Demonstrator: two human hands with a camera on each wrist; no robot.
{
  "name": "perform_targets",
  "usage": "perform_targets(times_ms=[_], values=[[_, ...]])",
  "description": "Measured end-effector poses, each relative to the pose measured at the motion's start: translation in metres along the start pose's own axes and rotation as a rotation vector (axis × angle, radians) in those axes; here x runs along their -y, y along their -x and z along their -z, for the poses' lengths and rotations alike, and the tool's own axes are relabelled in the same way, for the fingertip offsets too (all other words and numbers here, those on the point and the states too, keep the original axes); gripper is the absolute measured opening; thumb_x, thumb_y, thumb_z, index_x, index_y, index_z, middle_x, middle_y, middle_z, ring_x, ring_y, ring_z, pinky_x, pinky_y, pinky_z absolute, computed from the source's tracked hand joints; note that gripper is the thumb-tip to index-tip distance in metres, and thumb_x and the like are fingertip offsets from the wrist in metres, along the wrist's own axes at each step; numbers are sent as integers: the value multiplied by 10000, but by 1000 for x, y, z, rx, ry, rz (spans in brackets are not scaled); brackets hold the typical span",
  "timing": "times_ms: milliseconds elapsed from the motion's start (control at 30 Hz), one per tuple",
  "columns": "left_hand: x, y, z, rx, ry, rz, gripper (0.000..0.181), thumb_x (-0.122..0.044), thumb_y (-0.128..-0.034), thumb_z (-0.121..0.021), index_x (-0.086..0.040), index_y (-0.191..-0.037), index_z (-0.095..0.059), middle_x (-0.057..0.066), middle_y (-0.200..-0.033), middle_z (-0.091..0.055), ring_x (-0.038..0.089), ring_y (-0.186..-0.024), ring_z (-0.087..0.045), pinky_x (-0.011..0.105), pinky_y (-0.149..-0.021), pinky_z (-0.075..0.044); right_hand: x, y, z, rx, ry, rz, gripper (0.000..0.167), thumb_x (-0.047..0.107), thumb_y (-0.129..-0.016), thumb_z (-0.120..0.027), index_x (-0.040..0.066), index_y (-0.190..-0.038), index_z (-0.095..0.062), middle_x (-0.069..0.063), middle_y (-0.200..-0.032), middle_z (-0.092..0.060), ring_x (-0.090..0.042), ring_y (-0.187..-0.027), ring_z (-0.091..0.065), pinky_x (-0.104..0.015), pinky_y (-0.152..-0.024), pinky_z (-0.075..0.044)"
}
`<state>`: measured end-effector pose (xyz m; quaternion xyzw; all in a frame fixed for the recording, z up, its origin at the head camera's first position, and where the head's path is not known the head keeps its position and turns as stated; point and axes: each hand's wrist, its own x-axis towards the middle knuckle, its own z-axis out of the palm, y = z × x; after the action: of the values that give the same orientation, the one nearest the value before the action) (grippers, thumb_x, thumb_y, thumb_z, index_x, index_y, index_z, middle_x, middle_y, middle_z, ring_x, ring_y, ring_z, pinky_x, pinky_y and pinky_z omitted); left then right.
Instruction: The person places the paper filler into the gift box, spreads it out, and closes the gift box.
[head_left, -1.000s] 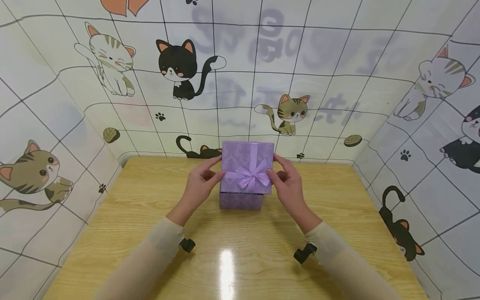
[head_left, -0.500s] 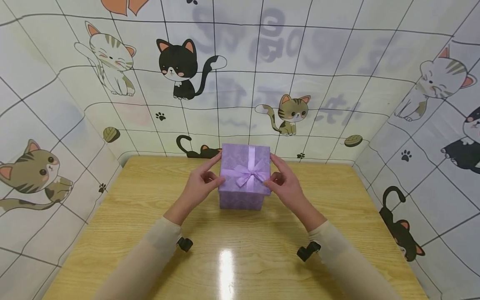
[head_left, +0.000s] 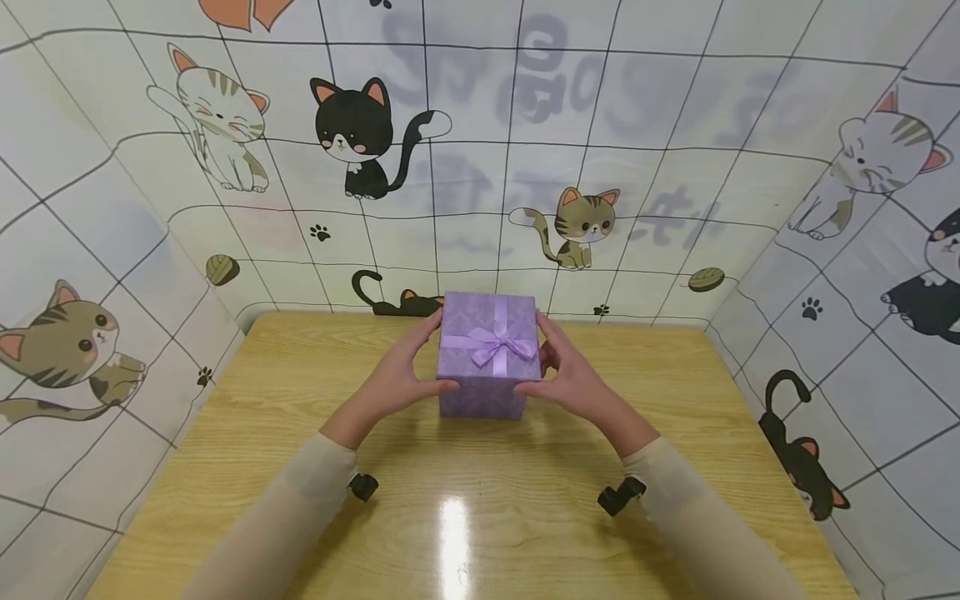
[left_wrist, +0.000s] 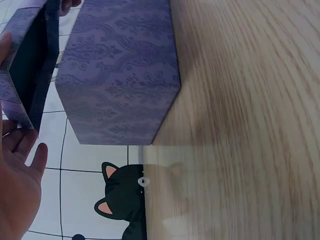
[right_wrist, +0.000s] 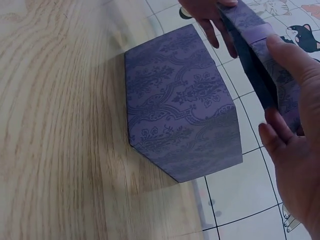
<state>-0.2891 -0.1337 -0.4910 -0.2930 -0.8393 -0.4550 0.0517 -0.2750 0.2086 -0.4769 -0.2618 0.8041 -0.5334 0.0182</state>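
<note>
A purple patterned gift box (head_left: 480, 402) stands upright on the table. Its matching lid (head_left: 468, 321), tied with a lilac ribbon bow (head_left: 495, 347), covers the top in the head view. My left hand (head_left: 393, 379) grips the lid's left side, thumb at the front corner. On the right side, my right hand (head_left: 576, 382) holds it the same way. Both wrist views show the lid (left_wrist: 31, 65) raised off the box (right_wrist: 180, 100), with its dark inside visible. The box's interior is hidden.
The wooden table (head_left: 300, 392) extends around the box, with a bright light reflection near its front. White grid-patterned sheeting (head_left: 480, 150) with cartoon cats stands behind and at both sides.
In the head view the lid has come down and left from a tilted, offset position, and now lines up with the box. My thumbs have slid down to the front edge.
</note>
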Motion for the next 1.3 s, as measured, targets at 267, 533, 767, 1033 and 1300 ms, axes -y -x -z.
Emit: perform_targets(times_ms=[267,533,767,1033,1300], values=[[1,0,2,14,-70,86,1196,-514,-860,-960,-247,-1788,-255,24,-1807,-299,329,-1651,-302,599,-1307,-270,-8,-6,-2,-21,145,-45,1224,231,-887,-975,149,-1796,-160,-131,-1762,-334,-373,-1480,-470,-623,-1207,-401],[21,-3,-4,53,-87,119,1184,-514,-871,-950,-121,-1770,-288,159,-1798,-304,407,-1649,-285,616,-1311,-242,-23,-10,-8,3,136,-70,1206,316,-907,-956,157,-1797,-158,-88,-1800,-302,-338,-1611,-352,-570,-1298,-299],[31,-2,-10,71,-98,150,1185,-540,-878,-935,-110,-1768,-282,108,-1800,-311,394,-1642,-305,606,-1309,-256,-32,-11,-11,24,152,-83,1198,338,-928,-939,156,-1800,-137,-111,-1788,-327,-333,-1633,-316,-560,-1311,-274],[28,2,-10,74,-96,169,1191,-534,-861,-951,-198,-1781,-272,119,-1779,-362,390,-1631,-333,618,-1298,-278,-33,-10,-11,42,163,-67,1202,347,-925,-937,145,-1798,-136,-114,-1790,-322,-349,-1632,-316,-584,-1306,-273],[29,4,-15,109,-106,184,1172,-475,-856,-974,-144,-1764,-312,100,-1776,-370,373,-1630,-339,580,-1306,-283,-43,-6,-14,53,175,-98,1242,384,-897,-961,207,-1804,-132,-127,-1767,-351,-381,-1612,-340,-600,-1296,-294]])
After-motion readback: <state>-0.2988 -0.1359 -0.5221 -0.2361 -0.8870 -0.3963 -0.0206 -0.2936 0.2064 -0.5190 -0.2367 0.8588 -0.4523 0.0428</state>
